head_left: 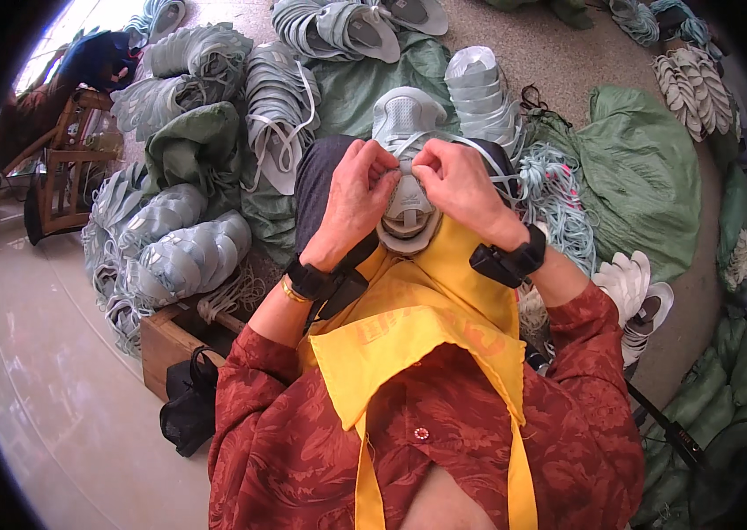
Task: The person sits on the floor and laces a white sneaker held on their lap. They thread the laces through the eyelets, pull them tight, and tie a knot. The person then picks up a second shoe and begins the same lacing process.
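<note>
A pale grey shoe upper [407, 108] lies across my lap, its toe pointing away from me and its tongue and heel opening toward me. A pale shoelace [479, 148] is partly threaded through it, with a loose length looping out to the right over my right hand. On the upper's left edge my left hand [357, 199] is closed, thumb and fingers pinched together at the eyelets. Opposite it, my right hand [466, 187] pinches at the lacing just above the tongue. The fingertips hide the exact bits of lace and edge between them.
Stacked pale uppers [188, 256] stand at left, with more at the back. A green sack [643, 177] and a bundle of pale blue laces [559, 203] lie at right. A wooden box [174, 344] sits by my left elbow; a wooden chair [73, 168] stands far left.
</note>
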Available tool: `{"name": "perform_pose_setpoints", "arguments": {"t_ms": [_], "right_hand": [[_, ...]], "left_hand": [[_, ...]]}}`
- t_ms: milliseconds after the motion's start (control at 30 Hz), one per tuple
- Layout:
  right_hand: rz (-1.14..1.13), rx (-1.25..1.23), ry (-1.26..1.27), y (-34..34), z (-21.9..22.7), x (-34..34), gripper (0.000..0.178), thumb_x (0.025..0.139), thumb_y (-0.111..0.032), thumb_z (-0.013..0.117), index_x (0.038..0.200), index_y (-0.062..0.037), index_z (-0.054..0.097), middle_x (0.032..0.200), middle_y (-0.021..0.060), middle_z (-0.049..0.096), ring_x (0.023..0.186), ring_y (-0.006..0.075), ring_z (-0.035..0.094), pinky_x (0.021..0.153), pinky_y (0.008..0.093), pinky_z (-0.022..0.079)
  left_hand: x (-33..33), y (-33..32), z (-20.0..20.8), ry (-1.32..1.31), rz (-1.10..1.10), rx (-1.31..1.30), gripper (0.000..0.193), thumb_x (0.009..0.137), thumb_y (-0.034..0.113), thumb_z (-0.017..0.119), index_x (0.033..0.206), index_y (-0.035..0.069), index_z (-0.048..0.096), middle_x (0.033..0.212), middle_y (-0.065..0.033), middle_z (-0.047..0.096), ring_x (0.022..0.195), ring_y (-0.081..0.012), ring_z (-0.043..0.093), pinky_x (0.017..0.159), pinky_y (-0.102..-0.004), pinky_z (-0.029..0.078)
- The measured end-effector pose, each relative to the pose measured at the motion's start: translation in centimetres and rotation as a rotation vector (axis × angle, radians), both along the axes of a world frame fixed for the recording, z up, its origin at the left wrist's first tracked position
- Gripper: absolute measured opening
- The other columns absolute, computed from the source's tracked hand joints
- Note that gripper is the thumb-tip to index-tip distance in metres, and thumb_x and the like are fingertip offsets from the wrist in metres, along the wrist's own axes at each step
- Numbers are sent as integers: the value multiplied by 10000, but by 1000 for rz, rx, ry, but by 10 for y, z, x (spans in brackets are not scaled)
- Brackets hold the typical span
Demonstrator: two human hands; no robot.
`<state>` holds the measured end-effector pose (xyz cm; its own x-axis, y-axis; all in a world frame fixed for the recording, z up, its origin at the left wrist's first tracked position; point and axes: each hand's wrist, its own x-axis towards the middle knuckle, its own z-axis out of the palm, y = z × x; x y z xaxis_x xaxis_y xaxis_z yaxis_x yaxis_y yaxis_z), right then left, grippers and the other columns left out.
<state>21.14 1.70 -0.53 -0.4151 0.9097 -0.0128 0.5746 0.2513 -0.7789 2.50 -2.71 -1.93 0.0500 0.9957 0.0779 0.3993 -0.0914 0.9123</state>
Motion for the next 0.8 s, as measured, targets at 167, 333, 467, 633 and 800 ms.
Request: {"name": "perform_pose_setpoints", "arguments": {"t_ms": [167,333,467,633,800], "right_hand": [[21,-142,120,3,0,5,93,922,-75,683,926,16,665,766,24,681,675,71,628,606,256,502],[79,-164,164,13,7,21,117,899,-91,697,935,13,658,766,37,673,683,90,624,622,269,502],[108,-158,120,19,29,34,152,871,-130,702,912,14,677,766,78,701,695,134,667,652,289,527],[183,-214,195,26,30,39,80,923,-65,692,929,2,648,771,-37,617,674,28,552,594,228,450],[181,-58,214,28,27,16,79,888,-71,695,926,-2,687,812,80,703,653,140,631,634,285,517]], "left_hand": [[-5,3,-1,14,-39,-39,108,899,5,704,960,1,615,862,-26,556,731,-104,526,673,-254,459],[-36,3,9,23,-12,-137,88,934,27,683,934,12,596,812,26,576,743,-52,517,654,-235,440],[-114,-3,9,-17,80,-212,99,927,26,687,945,41,590,813,22,603,735,-53,554,648,-225,449],[-226,-20,19,538,408,-267,128,851,79,685,868,-1,587,759,-94,635,710,-178,601,657,-331,491],[-318,-53,25,987,652,-379,152,809,74,562,899,-34,620,913,-281,692,936,-472,662,826,-515,502]]}}
